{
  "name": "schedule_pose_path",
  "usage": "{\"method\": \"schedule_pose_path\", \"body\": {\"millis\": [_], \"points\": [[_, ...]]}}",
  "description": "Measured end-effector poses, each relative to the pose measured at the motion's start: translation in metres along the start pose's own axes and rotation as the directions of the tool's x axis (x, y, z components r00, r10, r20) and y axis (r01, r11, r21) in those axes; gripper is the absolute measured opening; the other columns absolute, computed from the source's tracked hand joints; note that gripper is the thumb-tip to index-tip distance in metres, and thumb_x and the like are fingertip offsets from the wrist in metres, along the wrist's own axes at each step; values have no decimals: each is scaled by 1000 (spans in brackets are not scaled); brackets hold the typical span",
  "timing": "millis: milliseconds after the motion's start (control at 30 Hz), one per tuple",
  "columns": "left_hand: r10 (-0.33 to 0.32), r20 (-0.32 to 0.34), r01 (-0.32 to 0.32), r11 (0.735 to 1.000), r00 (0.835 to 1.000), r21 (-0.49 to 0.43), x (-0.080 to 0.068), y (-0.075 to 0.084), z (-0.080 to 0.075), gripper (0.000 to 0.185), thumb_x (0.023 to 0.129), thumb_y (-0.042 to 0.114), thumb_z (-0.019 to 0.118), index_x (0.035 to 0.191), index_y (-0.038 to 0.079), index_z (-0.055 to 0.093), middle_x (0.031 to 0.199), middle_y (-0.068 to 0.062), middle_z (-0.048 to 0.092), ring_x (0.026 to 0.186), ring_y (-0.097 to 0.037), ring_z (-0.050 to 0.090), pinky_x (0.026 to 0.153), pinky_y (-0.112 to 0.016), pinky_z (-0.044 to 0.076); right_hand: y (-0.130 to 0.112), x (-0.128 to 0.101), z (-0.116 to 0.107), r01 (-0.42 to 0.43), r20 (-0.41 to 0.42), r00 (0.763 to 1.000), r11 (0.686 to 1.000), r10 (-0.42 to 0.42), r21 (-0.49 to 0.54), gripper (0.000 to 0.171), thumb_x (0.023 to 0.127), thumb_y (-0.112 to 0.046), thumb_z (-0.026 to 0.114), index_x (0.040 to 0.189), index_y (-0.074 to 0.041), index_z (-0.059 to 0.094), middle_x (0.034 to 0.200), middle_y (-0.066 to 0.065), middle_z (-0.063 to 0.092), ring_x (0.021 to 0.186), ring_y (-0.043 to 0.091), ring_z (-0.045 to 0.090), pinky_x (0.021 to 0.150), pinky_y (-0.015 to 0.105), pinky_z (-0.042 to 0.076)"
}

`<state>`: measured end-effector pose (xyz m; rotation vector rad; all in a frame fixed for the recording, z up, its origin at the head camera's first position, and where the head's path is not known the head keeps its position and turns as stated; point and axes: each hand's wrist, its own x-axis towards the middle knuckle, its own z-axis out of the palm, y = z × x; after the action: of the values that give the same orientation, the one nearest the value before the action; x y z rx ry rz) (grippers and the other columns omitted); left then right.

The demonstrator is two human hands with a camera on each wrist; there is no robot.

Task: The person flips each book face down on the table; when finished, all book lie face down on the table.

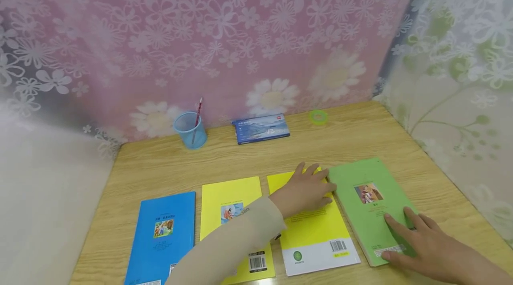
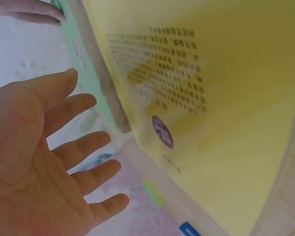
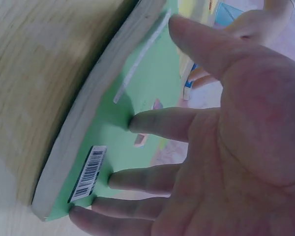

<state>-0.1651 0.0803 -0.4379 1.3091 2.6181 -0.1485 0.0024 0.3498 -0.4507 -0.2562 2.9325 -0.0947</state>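
Note:
Several thin books lie in a row on the wooden table: a blue book, a yellow book, a second yellow book with a white lower edge, and a green book. My left hand lies flat on the top of the second yellow book, fingers straight and reaching the green book's left edge. My right hand rests with straight fingers on the green book's lower right corner, near its barcode. The left wrist view shows an open palm beside the yellow cover.
At the back stand a blue cup holding a red pencil, a blue box and a green tape roll. Flowered sheets wall the table at the back and on the right. The table's left edge runs near the blue book.

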Motion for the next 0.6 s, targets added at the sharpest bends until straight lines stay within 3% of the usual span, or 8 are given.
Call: {"method": "schedule_pose_path", "body": {"millis": [167, 267, 367, 467, 600], "points": [[-4, -2, 4, 998, 1000, -62, -30, -15, -5, 43, 106, 54, 56, 148, 45, 58, 167, 9, 44, 160, -22, 33, 132, -53, 24, 4, 5, -7, 33, -11, 999, 998, -33, 54, 79, 88, -58, 78, 144, -4, 61, 143, 44, 50, 117, 69, 55, 78, 74, 54], [-1, -25, -1, 996, 1000, -86, -52, -28, -10, 40, 107, 50, 58, 145, 40, 62, 159, 8, 54, 151, -19, 47, 126, -48, 37, 8, 15, -16, 93, -45, 995, 992, -90, 80, 72, 88, -55, 79, 142, -8, 64, 139, 36, 59, 114, 60, 62, 81, 71, 56], [-16, -75, 7, 992, 997, -126, -78, -43, -15, 38, 106, 45, 61, 142, 34, 67, 148, 5, 65, 137, -16, 62, 113, -42, 51, 9, 27, -28, 153, -59, 987, 983, -148, 102, 68, 90, -51, 79, 141, -9, 65, 132, 25, 67, 109, 48, 70, 82, 65, 59], [-73, -116, 51, 981, 991, -185, -110, -61, -20, 33, 105, 43, 65, 133, 29, 74, 132, 5, 73, 116, -13, 71, 97, -35, 59, 10, 40, -43, 181, -29, 983, 975, -179, 126, 59, 94, -49, 76, 138, -10, 68, 127, 14, 73, 106, 37, 74, 83, 57, 61], [-171, -152, 129, 960, 973, -250, -154, -85, -24, 22, 104, 41, 66, 110, 26, 81, 96, 9, 73, 77, -5, 63, 70, -24, 54, 12, 56, -63, 204, 25, 977, 967, -210, 151, 39, 100, -44, 70, 126, -15, 74, 116, -5, 77, 99, 18, 75, 78, 39, 63]]}}
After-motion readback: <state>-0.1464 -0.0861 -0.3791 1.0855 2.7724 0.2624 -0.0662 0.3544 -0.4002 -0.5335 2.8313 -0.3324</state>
